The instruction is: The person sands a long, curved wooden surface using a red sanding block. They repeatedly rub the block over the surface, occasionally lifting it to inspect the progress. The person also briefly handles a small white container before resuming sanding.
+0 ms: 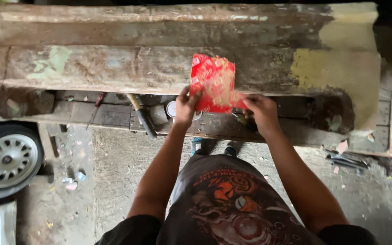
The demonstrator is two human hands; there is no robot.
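Your left hand [186, 108] and right hand [260, 109] both pinch the red sheet of sandpaper [213, 84], holding it up in front of the rusty car panel [114, 68] (paint patchy, much bare metal). The panel looks partly stripped; yellow areas remain.

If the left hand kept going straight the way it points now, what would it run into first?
Probably the left hand would only push further into the crumpled red sheet it already grips; beyond lies the weathered, rusty panel, though depth is unclear.
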